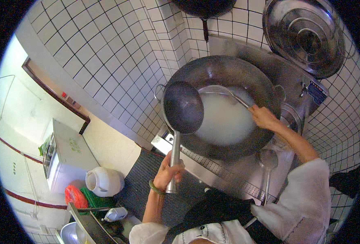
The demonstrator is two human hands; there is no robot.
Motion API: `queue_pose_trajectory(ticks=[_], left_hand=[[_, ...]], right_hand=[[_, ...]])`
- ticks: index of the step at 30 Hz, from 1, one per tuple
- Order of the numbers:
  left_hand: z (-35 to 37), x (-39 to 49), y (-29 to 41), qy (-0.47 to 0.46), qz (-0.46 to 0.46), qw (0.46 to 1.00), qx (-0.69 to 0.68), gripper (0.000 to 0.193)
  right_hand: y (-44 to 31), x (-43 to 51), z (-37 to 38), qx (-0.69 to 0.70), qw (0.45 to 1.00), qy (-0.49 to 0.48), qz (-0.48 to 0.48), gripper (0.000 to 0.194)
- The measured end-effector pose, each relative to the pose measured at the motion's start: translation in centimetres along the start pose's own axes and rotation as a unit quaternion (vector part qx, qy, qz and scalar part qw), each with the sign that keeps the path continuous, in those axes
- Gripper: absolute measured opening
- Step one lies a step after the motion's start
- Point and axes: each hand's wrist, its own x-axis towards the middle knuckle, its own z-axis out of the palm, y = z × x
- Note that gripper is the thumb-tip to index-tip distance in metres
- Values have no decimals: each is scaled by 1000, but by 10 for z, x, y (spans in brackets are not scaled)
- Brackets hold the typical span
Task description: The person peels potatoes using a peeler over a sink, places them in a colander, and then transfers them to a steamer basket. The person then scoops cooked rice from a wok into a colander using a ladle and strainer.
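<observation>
My left hand (pixel 167 172) grips the metal handle of a small dark wok (pixel 183 106), held over the left rim of a large wok (pixel 225 65). Its dark round face is turned towards me; I cannot tell whether anything lies in it. Cloudy whitish liquid (pixel 224 125) fills the bottom of the large wok, which has a wire loop handle on either side. In my right hand (pixel 264 117) is the handle of a round-rimmed strainer or ladle (pixel 241 101). Its head reaches into the large wok at the far side, partly lost in the pale liquid.
A metal ladle (pixel 268 160) rests on the steel stove top (pixel 228 170), near a metal bowl (pixel 291 114). A large metal lid (pixel 308 36) leans at the tiled wall; a dark pan (pixel 204 7) hangs there. A white jar (pixel 106 181) and a red plastic bag (pixel 75 196) stand at left.
</observation>
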Motion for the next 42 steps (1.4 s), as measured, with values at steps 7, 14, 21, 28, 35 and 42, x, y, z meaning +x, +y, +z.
queue_pose_trajectory(ticks=[7,14,21,28,35,42], left_hand=[[12,41,2,60,46,981,178,69],[10,37,12,74,66,975,198,66],[1,13,20,100,77,986,105,62],[-6,4,25,137,138,972,135,65],[-1,21,19,174,158,946,222,70],[9,46,14,123,150,938,287,70]], right_hand=[[55,-22,-29,-3,971,106,216,33],[-37,-35,35,339,867,-122,344,22],[-100,-4,59,736,521,-304,307,16],[-115,-3,39,772,506,-305,233,19],[-121,-69,-18,729,603,-204,250,22],[-117,-119,-17,799,469,-254,278,18]])
